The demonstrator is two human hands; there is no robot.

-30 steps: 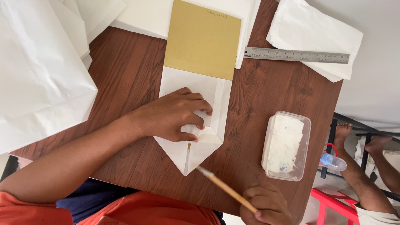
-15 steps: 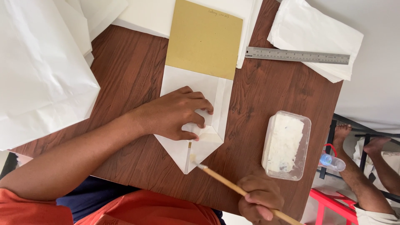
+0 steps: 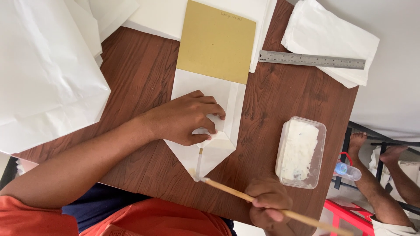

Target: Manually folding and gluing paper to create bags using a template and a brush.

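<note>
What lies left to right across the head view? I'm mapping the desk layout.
Big white paper sheets → left hand pressing the folded white paper → right hand with wooden stick → clear paste tub → small bottle.

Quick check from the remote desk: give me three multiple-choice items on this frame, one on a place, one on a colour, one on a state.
1. Where does the metal ruler lie?
A. beside the plastic tub
B. at the table's far edge, partly on white sheets
C. under the left hand

2. What colour is the card on the folded paper?
A. mustard
B. blue
C. red

3. What is the left hand doing?
A. hanging free
B. holding the stick
C. pressing the paper

Key: B, it rests far from the tub; A, plain mustard face; C, the right hand has the stick.
</note>
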